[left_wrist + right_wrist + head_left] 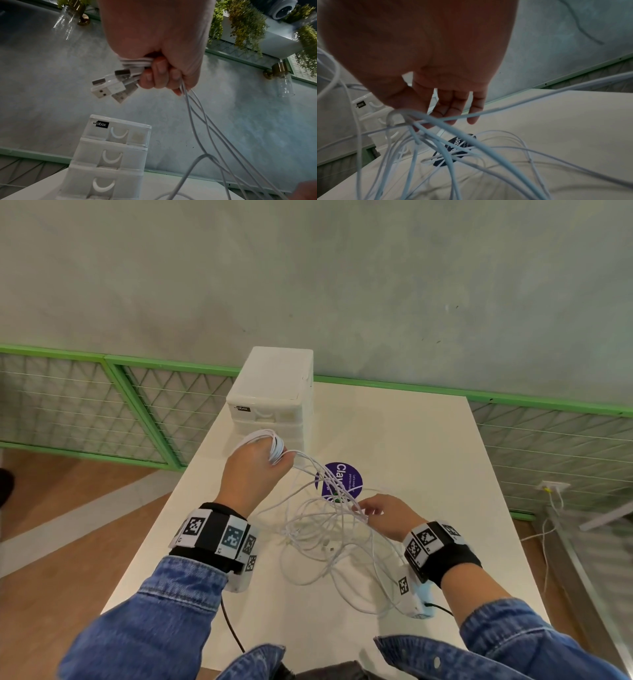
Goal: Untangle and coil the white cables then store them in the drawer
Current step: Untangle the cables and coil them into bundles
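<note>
My left hand (260, 463) is raised in front of the white drawer unit (274, 392) and grips a wound coil of white cables (270, 445). In the left wrist view several USB plugs (113, 85) stick out of that fist (159, 75), and loose strands (205, 135) hang down from it. A tangle of white cables (325, 539) lies on the white table (428, 446) between my hands. My right hand (380, 511) hovers over the tangle with straight fingers (453, 106), and strands drape across the hand near the thumb (406, 115).
The drawer unit (111, 152) has three shut drawers with crescent handles. A round purple sticker (339, 481) is on the table under the cables. A green-framed mesh fence (102, 405) runs behind the table; the wooden floor drops off to the left.
</note>
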